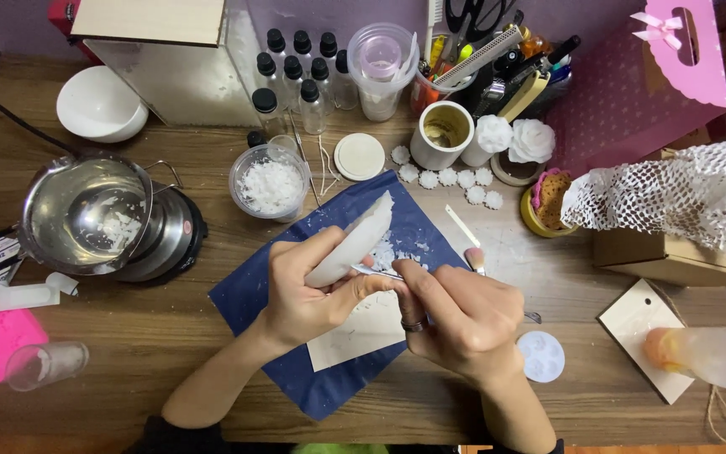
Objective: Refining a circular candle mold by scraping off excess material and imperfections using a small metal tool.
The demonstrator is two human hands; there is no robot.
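Looking down from the head camera, the left hand [304, 294] is clenched around the lower end of a white wax slab [353, 240], whose long axis rises up and to the right, away from that grip, over a blue mat [249, 294] on the bench [128, 370]. The right hand [464, 324], ring on one finger, pinches a thin metal tool [377, 271] lying nearly level, its tip touching the slab's underside just beside the left thumb. White shavings [390, 252] lie beneath.

Bare wooden tabletop [153, 336] lies open left of the blue mat [254, 294]; a melting pot [90, 214] and flake-filled cup [270, 182] crowd the far side.
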